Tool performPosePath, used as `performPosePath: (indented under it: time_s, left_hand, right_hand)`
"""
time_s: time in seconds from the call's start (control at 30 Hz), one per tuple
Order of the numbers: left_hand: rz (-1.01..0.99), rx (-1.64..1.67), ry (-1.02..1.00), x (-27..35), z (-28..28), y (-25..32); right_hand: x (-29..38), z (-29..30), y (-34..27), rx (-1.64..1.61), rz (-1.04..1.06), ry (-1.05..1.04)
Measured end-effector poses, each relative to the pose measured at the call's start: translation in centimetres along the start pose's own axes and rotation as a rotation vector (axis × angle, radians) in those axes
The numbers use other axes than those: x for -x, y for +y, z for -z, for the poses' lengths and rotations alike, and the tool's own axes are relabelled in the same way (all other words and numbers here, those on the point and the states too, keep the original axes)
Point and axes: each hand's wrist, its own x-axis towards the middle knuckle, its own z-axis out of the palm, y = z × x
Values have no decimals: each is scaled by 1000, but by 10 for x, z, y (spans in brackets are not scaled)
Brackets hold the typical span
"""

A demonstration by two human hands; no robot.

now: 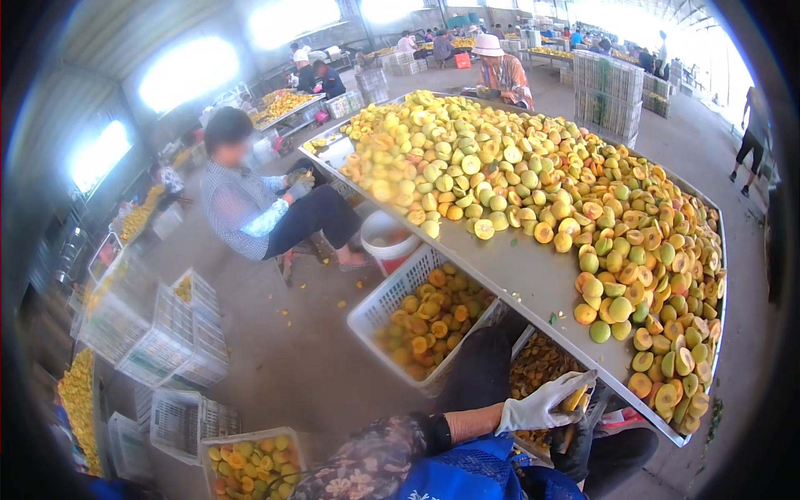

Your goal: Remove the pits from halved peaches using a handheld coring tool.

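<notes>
My left hand, in a white glove, grips a yellow peach piece close to the table's near edge. Just below it is my right hand, in a dark glove and partly hidden. A narrow brownish object shows by its fingers; what it is cannot be made out. Halved yellow-green peaches lie heaped on the metal table in front of me. Under the hands, a crate of brown peach scraps or pits stands partly beneath the table.
A white plastic crate of peach halves stands by my knee, with a bucket behind it. Another person sits at the table's left side, one more at its far end. Stacked crates rise at left; a peach-filled crate sits lower left.
</notes>
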Motion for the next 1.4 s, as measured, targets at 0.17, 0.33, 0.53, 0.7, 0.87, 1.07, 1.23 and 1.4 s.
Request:
performPosePath:
  time_s: [0.17,0.33,0.53,0.7,0.87,1.07,1.23,1.4]
  left_hand:
    - [339,619,259,3,-3,-21]
    - [551,884,557,-5,35,-27]
    - [434,939,664,-41,80,6]
    - [387,912,660,-51,72,15]
    - [286,689,608,-51,48,32]
    - [236,486,493,-50,29,53]
    - [276,398,481,-48,19,53]
    - [237,274,460,-48,16,52]
  right_hand:
    - [4,9,27,-1133,-841,108]
    - [-11,1,7,-537,-868,169]
    - [-49,-8,-6,-495,-809,191]
    - [-69,-15,-49,-7,-518,120]
    - [-71,-9,-70,312,-172,137]
    - [-60,-3,-79,400,-138,70]
    - [-54,-2,-82,486,-166,2]
    - [-44,-12,-69,266,-192,107]
